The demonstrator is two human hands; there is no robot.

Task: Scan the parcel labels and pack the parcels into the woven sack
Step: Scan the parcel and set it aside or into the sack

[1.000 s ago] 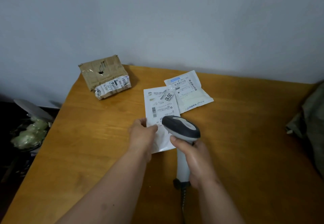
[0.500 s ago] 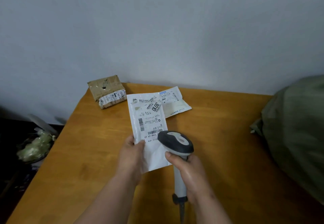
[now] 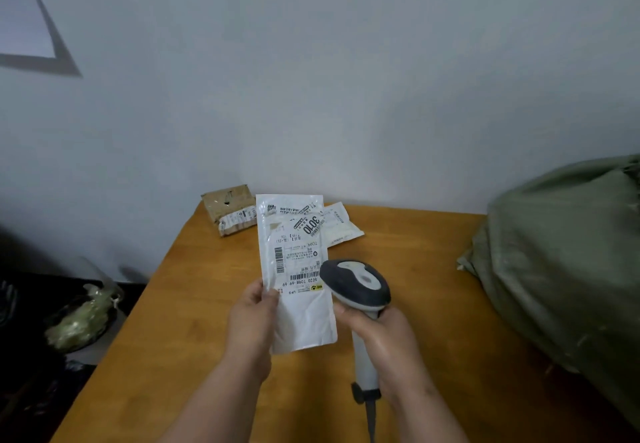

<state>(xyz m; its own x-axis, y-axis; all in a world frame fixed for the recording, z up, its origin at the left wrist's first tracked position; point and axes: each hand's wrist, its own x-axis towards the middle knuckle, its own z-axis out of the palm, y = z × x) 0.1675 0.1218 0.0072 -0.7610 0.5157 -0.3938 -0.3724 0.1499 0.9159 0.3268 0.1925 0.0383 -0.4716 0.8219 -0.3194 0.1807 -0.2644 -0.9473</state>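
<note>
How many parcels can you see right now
3: a white mailer held up in the left hand, a second white mailer lying behind it, and a brown box at the table's far corner. The sack may hide others.

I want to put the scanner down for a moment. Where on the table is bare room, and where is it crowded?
Bare wood lies along the table's left edge beside the left hand, and between the right hand and the green sack. The far corner is crowded: brown box, flat white parcel.
</note>
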